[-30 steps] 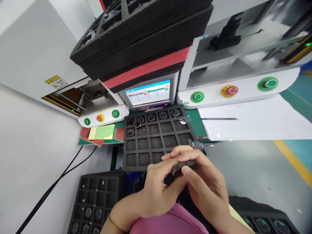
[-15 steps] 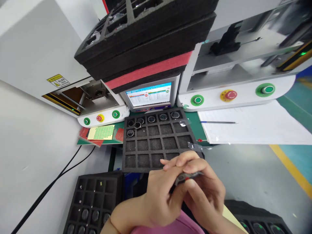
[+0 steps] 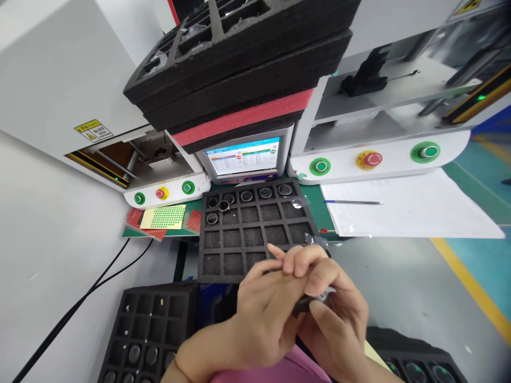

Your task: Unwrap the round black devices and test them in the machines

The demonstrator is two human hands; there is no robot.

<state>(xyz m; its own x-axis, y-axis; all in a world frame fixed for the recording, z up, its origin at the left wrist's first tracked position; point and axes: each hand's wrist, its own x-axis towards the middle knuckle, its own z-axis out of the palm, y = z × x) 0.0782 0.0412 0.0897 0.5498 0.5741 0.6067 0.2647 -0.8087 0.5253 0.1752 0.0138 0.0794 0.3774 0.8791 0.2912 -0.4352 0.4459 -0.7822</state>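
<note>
A dark watch case with a lighter grey edge sits between my two hands, low in the view and mostly covered by fingers. My left hand is closed on it from the left, its back towards me. My right hand grips it from the right, the thumb and index finger pinching its edge while other fingers lie over my left hand. Just beyond them lies a black foam tray. Several round watch cases fill its back row, and one watch case lies in the second row at the left.
Behind the tray stands a screen under a stack of foam trays. Button panels flank it. Papers with a pen lie at right, green dot stickers at left. More foam trays holding watch cases stand low on both sides.
The watch case has turned in my hands: its side with a red mark no longer shows, and a grey edge sticks out at right. My left fingers have shifted over it.
</note>
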